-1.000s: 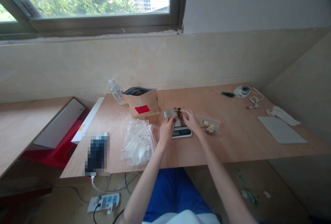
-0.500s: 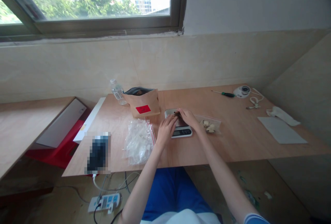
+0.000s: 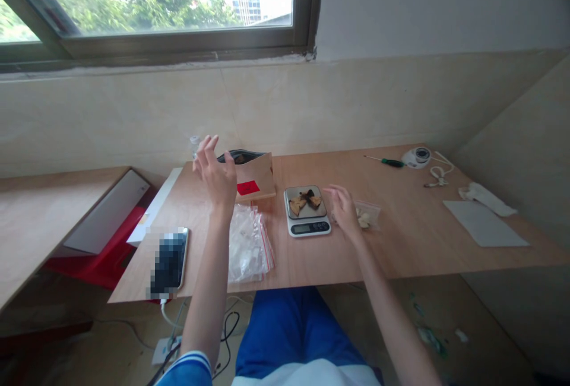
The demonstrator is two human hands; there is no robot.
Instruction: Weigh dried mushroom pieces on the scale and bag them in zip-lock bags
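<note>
A small digital scale (image 3: 307, 212) stands on the wooden table (image 3: 401, 237), with a few brown pieces (image 3: 306, 200) lying on its pan. My left hand (image 3: 217, 175) is raised in the air, fingers spread, in front of an open brown paper bag (image 3: 253, 178) with a red label. It holds nothing. My right hand (image 3: 344, 206) hovers just right of the scale, fingers loosely apart and empty, over a small clear bag (image 3: 369, 215) with pale pieces inside.
A heap of clear zip bags (image 3: 247, 243) lies left of the scale, and a phone (image 3: 169, 261) near the table's front left corner. A water bottle (image 3: 195, 142) stands behind my left hand. A screwdriver (image 3: 386, 161), a white round device (image 3: 417, 156) and papers (image 3: 485, 222) lie at the right.
Both hands have left the scale pan. My left hand rose up and leftwards toward the paper bag; my right hand drew off to the right. The brown pieces now lie uncovered on the pan.
</note>
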